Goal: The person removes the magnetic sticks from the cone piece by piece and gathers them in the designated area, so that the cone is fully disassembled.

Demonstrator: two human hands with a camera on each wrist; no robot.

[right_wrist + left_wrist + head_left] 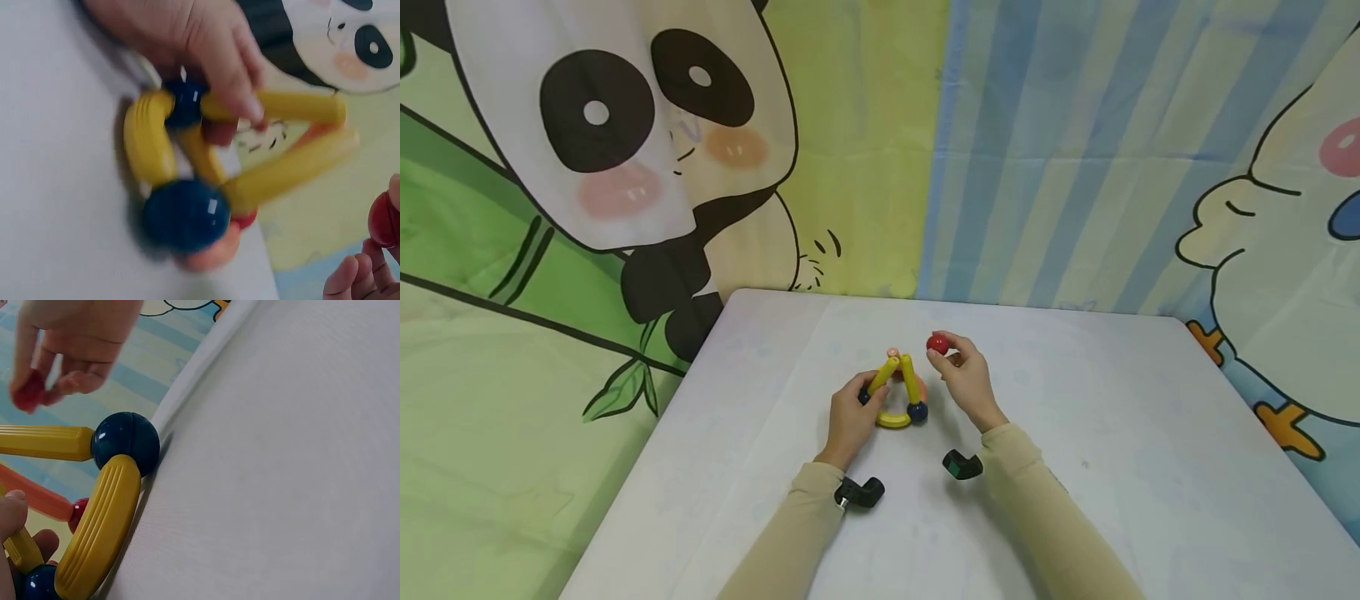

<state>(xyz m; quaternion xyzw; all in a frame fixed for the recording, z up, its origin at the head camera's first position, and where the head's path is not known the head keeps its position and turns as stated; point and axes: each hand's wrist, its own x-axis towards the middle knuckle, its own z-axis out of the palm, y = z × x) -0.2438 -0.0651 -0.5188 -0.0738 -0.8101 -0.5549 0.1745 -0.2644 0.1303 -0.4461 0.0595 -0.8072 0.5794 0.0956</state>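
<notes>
The left hand (852, 419) grips a yellow rod (275, 105) beside a blue ball (186, 103) on a small frame standing on the table. A second blue ball (917, 412) joins a curved yellow piece (103, 528) and another upright yellow rod (911, 379); the two yellow rods lean toward each other at the top. An orange rod (39, 492) with a red ball (77, 514) forms the far side. Held in the air to the right of the rod tops, a red ball (937, 343) is pinched by the right hand (967, 379) between thumb and fingers.
The white table (1120, 467) extends around the frame, its far edge against a printed cloth (865, 150) with a panda and stripes. Both wrists wear black devices (962, 465), close above the table.
</notes>
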